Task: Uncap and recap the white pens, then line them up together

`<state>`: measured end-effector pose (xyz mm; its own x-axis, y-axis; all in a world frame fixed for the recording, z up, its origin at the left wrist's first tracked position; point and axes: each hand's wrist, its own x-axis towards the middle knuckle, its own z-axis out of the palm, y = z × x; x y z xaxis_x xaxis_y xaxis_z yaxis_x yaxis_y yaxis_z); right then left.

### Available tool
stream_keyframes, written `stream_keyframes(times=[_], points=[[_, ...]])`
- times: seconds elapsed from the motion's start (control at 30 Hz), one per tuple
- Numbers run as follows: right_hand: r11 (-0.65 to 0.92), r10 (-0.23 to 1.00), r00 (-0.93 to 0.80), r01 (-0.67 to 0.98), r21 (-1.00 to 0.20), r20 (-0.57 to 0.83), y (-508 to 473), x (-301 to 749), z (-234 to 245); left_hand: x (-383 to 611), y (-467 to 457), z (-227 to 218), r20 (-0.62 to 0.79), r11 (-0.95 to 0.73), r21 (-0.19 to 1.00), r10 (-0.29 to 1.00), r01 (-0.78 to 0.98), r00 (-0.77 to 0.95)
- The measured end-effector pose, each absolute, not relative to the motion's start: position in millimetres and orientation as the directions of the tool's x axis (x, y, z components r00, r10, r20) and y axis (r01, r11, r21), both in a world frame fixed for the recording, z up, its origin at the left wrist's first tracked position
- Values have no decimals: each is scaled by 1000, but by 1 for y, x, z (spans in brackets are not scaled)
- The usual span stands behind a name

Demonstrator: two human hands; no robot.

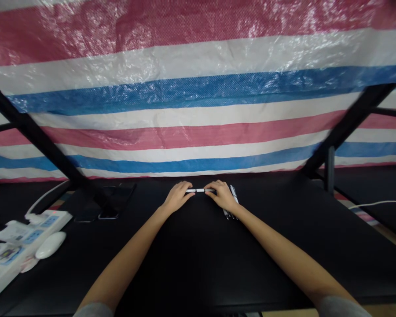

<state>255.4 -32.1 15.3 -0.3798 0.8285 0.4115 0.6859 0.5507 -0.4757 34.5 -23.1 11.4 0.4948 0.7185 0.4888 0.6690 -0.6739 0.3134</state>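
Note:
A slim white pen with dark parts lies level between my two hands, over the far part of the black table. My left hand is closed on its left end, thumb below and fingers above. On the other end my right hand pinches it the same way. Several more pens lie on the table just beside and partly under my right hand, which hides their middles. Their tips show below the wrist.
A white power strip with plugged-in chargers lies at the left, next to a white mouse. Dark phones lie near the left black frame leg. Another leg stands at the right. Striped plastic sheeting hangs behind the black table.

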Motion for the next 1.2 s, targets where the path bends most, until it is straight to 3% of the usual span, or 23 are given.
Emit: stream_keyframes(times=[0.2, 0.5, 0.8, 1.03, 1.2], points=[[539, 837, -373, 687, -487, 401, -32, 256, 15, 30, -17, 10, 481, -626, 585, 780, 515, 400], [551, 830, -379, 669, -498, 409, -33, 255, 17, 27, -11, 8, 283, -381, 865, 908, 327, 309], [539, 837, -357, 666, -516, 414, -32, 255, 16, 23, -9, 9, 187, -262, 939, 933, 223, 309], [531, 843, -358, 670, -519, 401, -32, 255, 16, 26, -9, 8, 244, -349, 847, 926, 401, 289], [536, 841, -366, 668, -517, 398, -34, 254, 17, 25, -10, 10, 220, -319, 829, 941, 458, 257]])
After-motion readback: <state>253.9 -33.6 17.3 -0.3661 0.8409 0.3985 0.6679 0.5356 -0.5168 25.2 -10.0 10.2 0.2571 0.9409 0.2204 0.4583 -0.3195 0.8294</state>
